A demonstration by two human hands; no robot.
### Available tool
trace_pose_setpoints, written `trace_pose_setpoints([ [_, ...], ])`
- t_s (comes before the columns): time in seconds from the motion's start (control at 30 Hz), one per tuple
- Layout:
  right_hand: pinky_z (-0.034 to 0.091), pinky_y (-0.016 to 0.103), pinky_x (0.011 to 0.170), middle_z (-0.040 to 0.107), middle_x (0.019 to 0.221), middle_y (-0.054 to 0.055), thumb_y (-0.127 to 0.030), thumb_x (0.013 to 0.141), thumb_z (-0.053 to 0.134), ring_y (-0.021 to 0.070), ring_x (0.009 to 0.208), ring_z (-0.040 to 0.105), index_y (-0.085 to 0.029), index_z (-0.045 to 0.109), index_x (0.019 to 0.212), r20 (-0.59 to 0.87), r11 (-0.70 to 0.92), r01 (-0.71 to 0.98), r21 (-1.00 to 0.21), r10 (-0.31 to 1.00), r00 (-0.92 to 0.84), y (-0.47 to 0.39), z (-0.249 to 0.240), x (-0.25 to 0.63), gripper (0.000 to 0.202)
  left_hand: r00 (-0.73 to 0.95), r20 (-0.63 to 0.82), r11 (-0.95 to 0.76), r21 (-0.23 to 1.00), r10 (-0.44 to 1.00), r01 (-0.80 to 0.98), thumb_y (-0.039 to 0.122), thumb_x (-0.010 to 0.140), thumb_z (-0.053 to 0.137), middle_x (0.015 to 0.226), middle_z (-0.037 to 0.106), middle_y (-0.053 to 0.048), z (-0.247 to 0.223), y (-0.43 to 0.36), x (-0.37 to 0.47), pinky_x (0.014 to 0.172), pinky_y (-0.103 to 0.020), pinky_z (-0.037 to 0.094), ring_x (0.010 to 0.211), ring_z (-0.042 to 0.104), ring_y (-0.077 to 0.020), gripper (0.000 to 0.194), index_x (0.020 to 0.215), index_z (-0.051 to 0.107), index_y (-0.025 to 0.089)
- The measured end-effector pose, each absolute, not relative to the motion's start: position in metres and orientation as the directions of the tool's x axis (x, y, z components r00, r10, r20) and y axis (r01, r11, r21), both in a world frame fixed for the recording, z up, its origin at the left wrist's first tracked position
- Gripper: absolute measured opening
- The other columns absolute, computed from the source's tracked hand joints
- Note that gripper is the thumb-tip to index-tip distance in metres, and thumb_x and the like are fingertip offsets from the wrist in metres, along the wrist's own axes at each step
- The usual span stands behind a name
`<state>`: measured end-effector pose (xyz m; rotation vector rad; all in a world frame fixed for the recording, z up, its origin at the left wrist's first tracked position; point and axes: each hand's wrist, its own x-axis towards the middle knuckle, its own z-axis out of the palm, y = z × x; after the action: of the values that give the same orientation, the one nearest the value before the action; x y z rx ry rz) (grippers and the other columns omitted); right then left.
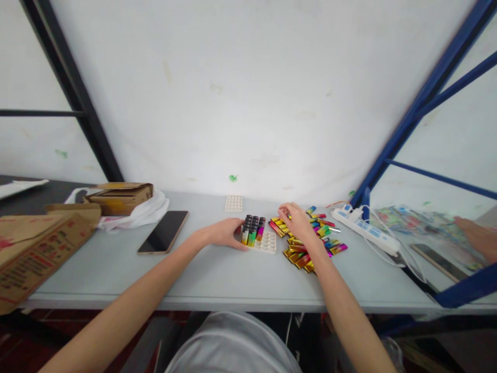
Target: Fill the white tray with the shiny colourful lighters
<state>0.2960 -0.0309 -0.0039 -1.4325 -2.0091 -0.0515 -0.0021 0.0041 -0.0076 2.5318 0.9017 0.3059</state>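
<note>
A white tray with rows of round holes (269, 242) lies on the grey table before me. Upright in its left part stand several shiny multicoloured tubes with black tops (252, 230). My left hand (227, 233) curves around the tray's left end, thumb at the front and fingers behind, closed against it. At the right, my right hand (297, 220) hovers low over a loose pile of shiny gold and rainbow-coloured tubes (301, 256). Its fingers are bent together at the pile's left side; whatever is between the fingertips cannot be made out.
Behind the tray lies a second white holed tray (233, 203). A phone (163, 232), a white plastic bag (149, 210) and cardboard boxes (46, 243) are on the left. To the right are a white power strip (365, 228) with cables and a blue metal frame (407, 122).
</note>
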Motion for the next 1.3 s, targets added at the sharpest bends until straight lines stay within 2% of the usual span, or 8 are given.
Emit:
trace_pose_setpoints([
  [0.17, 0.046, 0.04, 0.103, 0.066, 0.121, 0.016, -0.032, 0.1, 0.06, 0.0269, 0.111, 0.064, -0.018, 0.071, 0.12, 0.247, 0.241, 0.958, -0.153, 0.948, -0.199, -0.026, -0.021, 0.307, 0.027, 0.758, 0.059, -0.689, 0.466, 0.65, 0.555, 0.065, 0.066, 0.082, 0.088, 0.066, -0.003, -0.006, 0.003, -0.002, 0.065, -0.029, 0.045, 0.075, 0.06, -0.0214, 0.059, 0.097, 0.063, 0.019],
  [0.37, 0.045, 0.038, 0.106, 0.07, 0.121, 0.015, -0.017, 0.095, 0.065, 0.024, 0.115, 0.064, -0.015, 0.071, 0.12, 0.288, 0.335, 0.89, -0.308, 0.925, -0.249, -0.022, -0.022, 0.303, 0.025, 0.758, 0.045, -0.681, 0.477, 0.65, 0.556, 0.065, 0.067, 0.081, 0.091, 0.067, -0.004, -0.005, 0.001, -0.002, 0.067, -0.03, 0.046, 0.077, 0.061, -0.0225, 0.061, 0.1, 0.062, 0.018],
  [0.43, 0.045, 0.04, 0.106, 0.071, 0.121, 0.015, -0.017, 0.091, 0.07, 0.0251, 0.114, 0.065, -0.014, 0.072, 0.119, 0.31, 0.328, 0.88, -0.343, 0.924, -0.224, -0.022, -0.021, 0.304, 0.027, 0.755, 0.046, -0.68, 0.473, 0.654, 0.56, 0.065, 0.066, 0.081, 0.09, 0.066, -0.004, -0.004, 0.001, -0.002, 0.067, -0.03, 0.046, 0.077, 0.061, -0.0226, 0.06, 0.099, 0.062, 0.018],
  [0.6, 0.046, 0.04, 0.103, 0.072, 0.114, 0.013, -0.026, 0.084, 0.079, 0.0269, 0.111, 0.065, -0.016, 0.076, 0.11, 0.305, 0.29, 0.898, -0.332, 0.933, -0.189, -0.026, -0.014, 0.318, 0.028, 0.76, 0.047, -0.683, 0.477, 0.649, 0.553, 0.064, 0.067, 0.081, 0.091, 0.066, -0.004, -0.003, 0.001, -0.001, 0.066, -0.03, 0.045, 0.077, 0.061, -0.0227, 0.06, 0.1, 0.062, 0.018],
  [0.8, 0.048, 0.037, 0.084, 0.075, 0.09, 0.009, -0.032, 0.087, 0.078, 0.0254, 0.086, 0.068, -0.017, 0.076, 0.086, 0.158, 0.208, 0.93, -0.302, 0.973, -0.166, -0.031, -0.01, 0.331, 0.015, 0.751, 0.04, -0.675, 0.472, 0.66, 0.568, 0.066, 0.066, 0.081, 0.091, 0.066, -0.005, -0.002, -0.001, -0.001, 0.067, -0.031, 0.045, 0.078, 0.061, -0.0235, 0.061, 0.099, 0.062, 0.018],
  [0.97, 0.046, 0.033, 0.073, 0.071, 0.083, 0.006, -0.032, 0.095, 0.067, 0.0224, 0.077, 0.064, -0.018, 0.065, 0.09, 0.281, 0.246, 0.91, -0.335, 0.947, -0.153, -0.03, -0.011, 0.33, 0.014, 0.761, 0.033, -0.678, 0.48, 0.648, 0.556, 0.065, 0.067, 0.08, 0.092, 0.066, -0.005, -0.003, 0.0, -0.002, 0.067, -0.031, 0.045, 0.078, 0.061, -0.0234, 0.06, 0.1, 0.061, 0.018],
  [1.13, 0.041, 0.027, 0.054, 0.066, 0.076, 0.0, -0.049, 0.1, 0.054, 0.0178, 0.06, 0.057, -0.023, 0.056, 0.109, 0.45, 0.383, 0.732, -0.564, 0.886, -0.117, -0.032, -0.004, 0.317, 0.028, 0.746, 0.022, -0.66, 0.483, 0.666, 0.575, 0.067, 0.066, 0.081, 0.096, 0.067, -0.006, -0.003, 0.0, -0.002, 0.07, -0.032, 0.047, 0.082, 0.062, -0.0247, 0.064, 0.103, 0.06, 0.019],
  [1.3, 0.042, 0.028, 0.058, 0.065, 0.072, -0.001, -0.057, 0.098, 0.053, 0.0162, 0.057, 0.054, -0.022, 0.064, 0.103, 0.532, 0.435, 0.67, -0.601, 0.844, -0.071, -0.035, 0.001, 0.301, 0.037, 0.738, 0.012, -0.644, 0.5, 0.674, 0.58, 0.066, 0.066, 0.081, 0.095, 0.068, -0.006, -0.001, -0.002, -0.002, 0.069, -0.032, 0.046, 0.081, 0.062, -0.0253, 0.063, 0.103, 0.061, 0.018],
])
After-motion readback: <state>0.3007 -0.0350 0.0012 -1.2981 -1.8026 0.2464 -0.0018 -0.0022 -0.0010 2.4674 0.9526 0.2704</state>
